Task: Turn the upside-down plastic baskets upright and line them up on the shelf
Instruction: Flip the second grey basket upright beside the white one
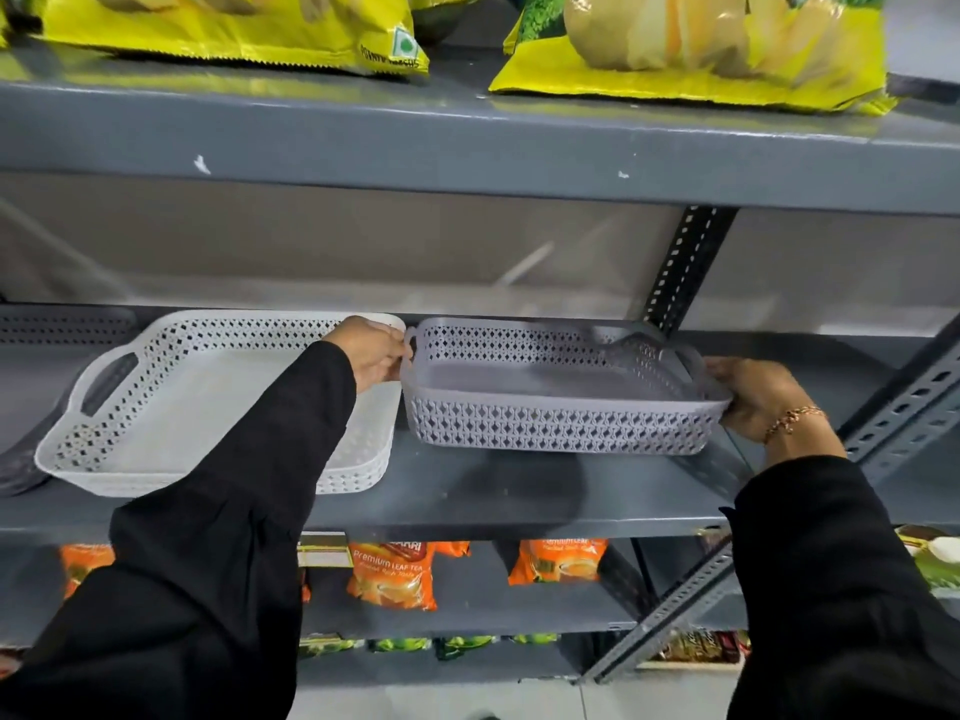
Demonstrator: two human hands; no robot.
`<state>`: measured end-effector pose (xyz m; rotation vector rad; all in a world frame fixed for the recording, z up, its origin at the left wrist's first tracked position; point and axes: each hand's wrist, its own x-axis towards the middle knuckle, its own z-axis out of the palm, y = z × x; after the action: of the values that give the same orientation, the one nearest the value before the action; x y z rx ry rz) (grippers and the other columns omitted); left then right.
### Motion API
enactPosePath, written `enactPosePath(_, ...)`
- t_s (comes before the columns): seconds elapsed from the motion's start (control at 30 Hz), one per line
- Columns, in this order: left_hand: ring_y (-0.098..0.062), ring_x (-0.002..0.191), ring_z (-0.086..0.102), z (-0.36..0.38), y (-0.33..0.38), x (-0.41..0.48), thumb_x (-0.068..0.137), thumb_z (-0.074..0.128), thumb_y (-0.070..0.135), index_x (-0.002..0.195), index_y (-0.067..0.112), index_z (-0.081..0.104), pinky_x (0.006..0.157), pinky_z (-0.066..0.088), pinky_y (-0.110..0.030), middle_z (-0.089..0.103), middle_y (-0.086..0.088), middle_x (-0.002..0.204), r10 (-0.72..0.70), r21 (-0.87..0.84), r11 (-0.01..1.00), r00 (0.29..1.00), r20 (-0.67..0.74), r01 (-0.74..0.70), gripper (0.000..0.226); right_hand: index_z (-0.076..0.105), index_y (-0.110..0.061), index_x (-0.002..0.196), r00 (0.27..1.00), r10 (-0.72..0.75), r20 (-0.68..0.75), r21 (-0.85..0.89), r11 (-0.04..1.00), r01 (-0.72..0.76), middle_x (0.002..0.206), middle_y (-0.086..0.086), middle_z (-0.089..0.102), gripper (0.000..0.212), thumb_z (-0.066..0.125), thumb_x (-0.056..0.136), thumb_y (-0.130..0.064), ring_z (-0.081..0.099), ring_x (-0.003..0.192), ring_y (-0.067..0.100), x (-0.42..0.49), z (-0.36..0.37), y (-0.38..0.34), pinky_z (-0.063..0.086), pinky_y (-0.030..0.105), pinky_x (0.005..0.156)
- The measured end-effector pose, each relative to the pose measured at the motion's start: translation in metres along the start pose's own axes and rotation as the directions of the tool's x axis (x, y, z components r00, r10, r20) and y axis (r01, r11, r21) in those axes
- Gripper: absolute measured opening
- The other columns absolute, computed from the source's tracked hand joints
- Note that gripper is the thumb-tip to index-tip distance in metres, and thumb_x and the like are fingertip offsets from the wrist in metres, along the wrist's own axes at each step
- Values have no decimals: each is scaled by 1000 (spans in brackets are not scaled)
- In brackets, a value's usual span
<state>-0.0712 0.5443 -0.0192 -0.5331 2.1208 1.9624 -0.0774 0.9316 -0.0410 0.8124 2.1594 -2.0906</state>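
Observation:
A grey plastic basket [550, 423] with a perforated wall is upright on the grey metal shelf [467, 506], right of centre. My left hand [376, 353] grips its left handle and my right hand [758, 397] grips its right handle. Whether its base rests flat on the shelf or hangs just above it, I cannot tell. Beside it on the left stands a white basket [171, 407], upright, partly hidden by my left sleeve. A darker grey basket [57, 327] shows at the far left, mostly cut off by the frame.
Yellow snack bags [701, 49] lie on the shelf above. Orange tea packets [395, 574] sit on the shelf below. A slotted metal upright [680, 267] stands behind the grey basket, and a diagonal brace [893, 418] runs at the right.

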Motion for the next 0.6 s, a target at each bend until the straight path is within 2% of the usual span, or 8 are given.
enactPosePath(0.07,-11,38,65,1,1,-1,90,47,-16,95,2,53,37,53,-20,58,-14,78,-35,49,998,999,12,35,20,63,2,77,999,-13,-36,-128,992,8,65,11,72,25,41,87,7,64,43,15,6,0,0,52,21,45)
enactPosePath(0.1,-13,39,65,3,3,-2,91,46,-12,89,1,53,36,53,-20,58,-14,75,-50,90,995,999,8,49,15,64,6,83,997,-33,-69,-212,977,17,84,19,73,22,43,86,8,65,53,18,10,0,0,52,25,52)
enactPosePath(0.2,-15,39,66,13,8,-13,100,41,12,82,4,54,44,55,-22,68,-10,57,-124,188,976,991,44,114,23,61,8,118,989,-84,-124,-495,869,12,127,27,58,33,50,88,-2,55,90,23,13,4,2,44,32,76)
enactPosePath(0.23,-18,53,71,15,9,-15,101,39,21,86,2,57,59,59,-27,72,-13,66,-147,215,968,987,62,131,30,59,7,122,985,-96,-141,-542,841,5,130,26,57,36,51,89,-4,57,97,27,11,6,2,40,28,77)
enactPosePath(0.3,-32,102,68,17,8,-18,102,32,32,112,-7,58,93,49,-37,67,-25,110,-181,260,953,981,65,159,48,57,7,124,980,-108,-166,-610,792,-16,131,25,56,37,50,90,-5,56,116,34,9,9,6,34,24,75)
enactPosePath(0.37,-36,124,55,19,8,-21,103,28,35,127,-12,48,103,41,-41,54,-29,132,-193,259,950,980,50,174,57,56,6,126,971,-120,-205,-621,783,-35,132,24,55,38,49,91,-9,52,123,35,7,14,9,32,25,75)
enactPosePath(0.5,-27,81,61,29,11,-28,102,23,39,86,-1,55,91,42,-39,55,-20,112,-200,182,966,977,71,185,54,51,12,125,955,-105,-278,-625,775,-97,129,24,56,43,49,88,-10,53,120,37,4,18,11,40,34,80)
enactPosePath(0.6,-25,82,61,34,6,-23,101,20,44,102,4,55,90,42,-41,62,-13,97,-216,135,970,973,86,204,53,53,8,127,957,-114,-267,-653,751,-93,131,23,55,41,48,90,-10,52,122,36,-2,20,13,43,35,86)
